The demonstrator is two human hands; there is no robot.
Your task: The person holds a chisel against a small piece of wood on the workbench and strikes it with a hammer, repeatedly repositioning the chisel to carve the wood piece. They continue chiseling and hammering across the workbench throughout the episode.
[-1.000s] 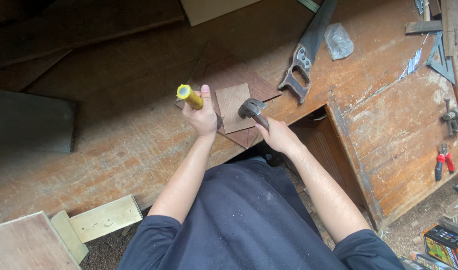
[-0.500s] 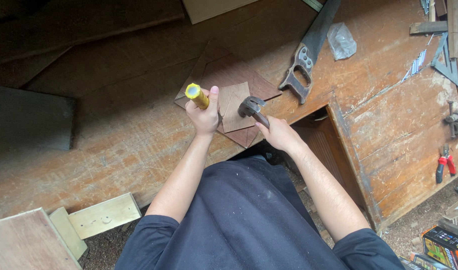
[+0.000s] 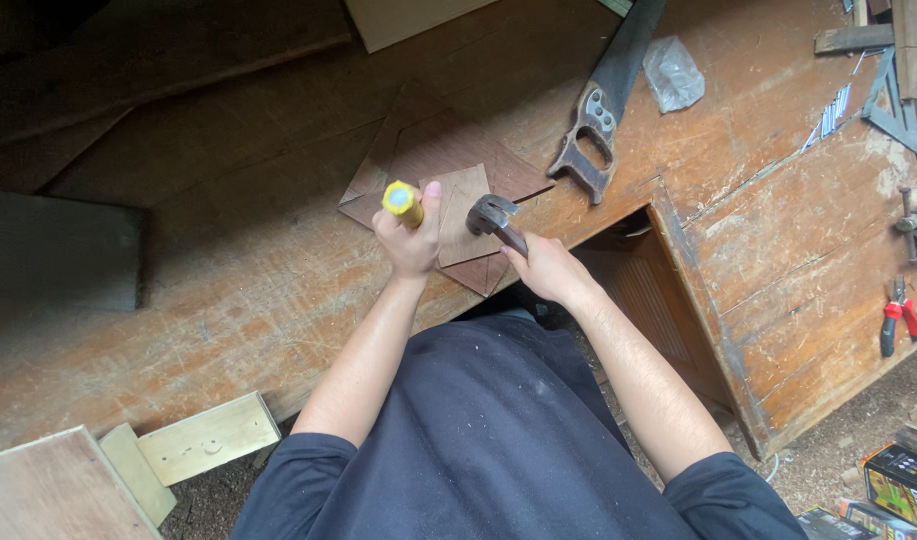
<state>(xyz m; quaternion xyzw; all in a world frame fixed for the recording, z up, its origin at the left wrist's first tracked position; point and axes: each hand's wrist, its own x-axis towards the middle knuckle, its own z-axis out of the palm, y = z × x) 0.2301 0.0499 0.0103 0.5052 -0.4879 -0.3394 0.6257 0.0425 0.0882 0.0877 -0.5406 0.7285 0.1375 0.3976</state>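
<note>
- The left hand (image 3: 411, 240) is closed around a yellow-handled tool (image 3: 402, 200), the yellow butt end pointing up toward the camera; its working end is hidden below the fist
- The right hand (image 3: 547, 268) is clenched on the handle of a claw hammer (image 3: 494, 217); the steel head sits just at 3 o'clock of the left hand, over a small square of thin board (image 3: 459, 215)
- That pale square lies on darker triangular plywood offcuts (image 3: 434, 150) on the worn wooden workbench (image 3: 229, 280); whether the tool tip touches it cannot be told
- A handsaw (image 3: 604, 100) lies at 1 o'clock of the hands, grip nearest them; a crumpled clear plastic bag (image 3: 674, 72) lies just beside its blade
- Red-handled pliers (image 3: 899, 315) rest at 3 o'clock, near the bench's far edge
- Boxed packages (image 3: 904, 475), dark with orange and yellow-green panels, sit on the ground at 4 o'clock; printing too small to read
- Pale wooden blocks (image 3: 204, 440) lie at 8 o'clock
</note>
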